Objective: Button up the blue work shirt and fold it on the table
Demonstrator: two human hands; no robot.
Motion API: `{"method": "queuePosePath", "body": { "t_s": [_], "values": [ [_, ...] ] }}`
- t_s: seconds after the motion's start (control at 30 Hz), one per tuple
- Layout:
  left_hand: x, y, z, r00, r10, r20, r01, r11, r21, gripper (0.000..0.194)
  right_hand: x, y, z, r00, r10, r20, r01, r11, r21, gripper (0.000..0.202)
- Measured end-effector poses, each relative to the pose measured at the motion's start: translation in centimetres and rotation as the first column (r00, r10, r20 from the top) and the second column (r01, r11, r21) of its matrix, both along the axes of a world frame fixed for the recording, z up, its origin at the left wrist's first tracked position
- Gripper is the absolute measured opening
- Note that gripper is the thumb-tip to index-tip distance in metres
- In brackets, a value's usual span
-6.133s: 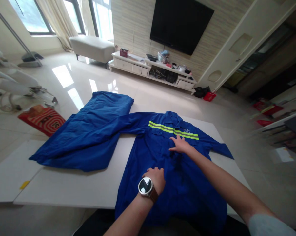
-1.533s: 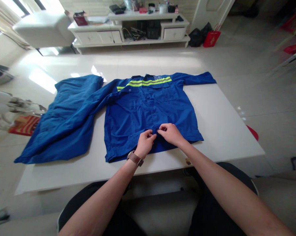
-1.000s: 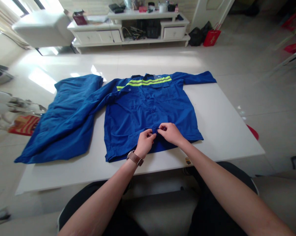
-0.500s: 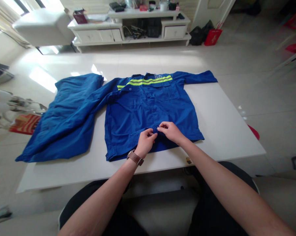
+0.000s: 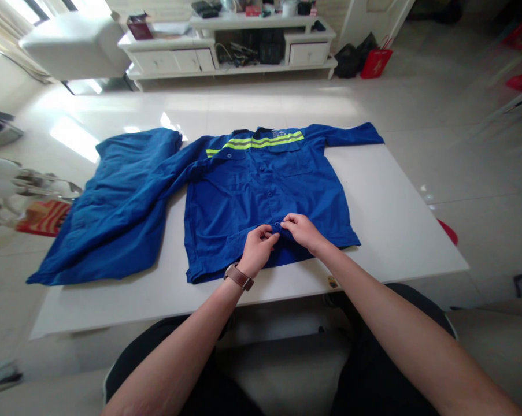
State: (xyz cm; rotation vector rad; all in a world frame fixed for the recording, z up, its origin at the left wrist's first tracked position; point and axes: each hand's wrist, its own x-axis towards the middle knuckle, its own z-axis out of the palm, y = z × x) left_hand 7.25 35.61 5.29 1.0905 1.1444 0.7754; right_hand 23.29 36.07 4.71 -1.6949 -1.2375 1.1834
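Note:
A blue work jacket point(image 5: 261, 190) with yellow-green and grey reflective stripes lies front side up on the white table point(image 5: 399, 219), its collar at the far edge. My left hand point(image 5: 259, 245), with a brown-strapped watch on the wrist, pinches the jacket's front near the lower hem. Close beside it on the right, my right hand point(image 5: 302, 230) grips the placket edge between thumb and index finger. A button shows between the fingertips of both hands. Another blue garment point(image 5: 117, 208) lies at the left, partly under the jacket's sleeve.
Across the tiled floor stands a white TV cabinet point(image 5: 169, 62) with small items on it. A red bag point(image 5: 376, 62) and a black bag are beside it. At the back left is a covered grey-white piece of furniture point(image 5: 74, 46). A small yellowish object point(image 5: 332, 282) is at the table's near edge.
My right fingertips have shifted slightly to the right, and the button between my hands shows more clearly. Both hands still grip the jacket.

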Motion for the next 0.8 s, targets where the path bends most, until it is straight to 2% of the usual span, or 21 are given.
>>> {"method": "queuePosePath", "body": {
  "t_s": [0.17,0.33,0.47,0.57,0.6,0.7,0.77,0.8],
  "values": [
    [0.2,0.0,0.0,1.000,0.024,-0.014,-0.024,0.999,0.021,0.025,0.2,0.1,-0.3,0.999,-0.017,0.035,0.016,0.999,0.034,0.020],
    [0.3,-0.1,0.7,0.999,0.022,-0.034,-0.022,1.000,0.018,0.020,0.9,0.5,-0.5,0.986,-0.139,0.096,0.132,0.989,0.070,0.017],
    [-0.1,-0.2,1.5,0.987,-0.068,-0.148,0.075,0.996,0.040,0.014,1.2,0.5,-0.2,0.977,-0.188,0.100,0.176,0.978,0.115,0.015],
    [-0.8,-0.3,2.0,0.936,-0.186,-0.297,0.211,0.976,0.052,0.025,1.2,0.3,0.4,0.983,-0.166,0.076,0.156,0.980,0.126,0.017],
    [-1.1,-0.3,2.2,0.913,-0.191,-0.361,0.237,0.968,0.087,0.027,1.2,0.2,0.5,0.987,-0.144,0.065,0.135,0.982,0.129,0.018],
    [-1.9,0.0,2.5,0.839,-0.102,-0.534,0.283,0.921,0.268,0.020,1.2,0.0,0.9,0.996,-0.077,0.043,0.070,0.988,0.140,0.020],
    [-2.4,0.3,2.5,0.804,-0.043,-0.593,0.329,0.863,0.384,0.014,1.2,-0.1,0.9,0.998,-0.053,0.046,0.046,0.988,0.147,0.020],
    [-2.6,0.4,2.5,0.793,-0.011,-0.609,0.352,0.824,0.443,0.018,1.2,-0.2,0.9,0.998,-0.046,0.052,0.038,0.988,0.151,0.020]
  ]
}}
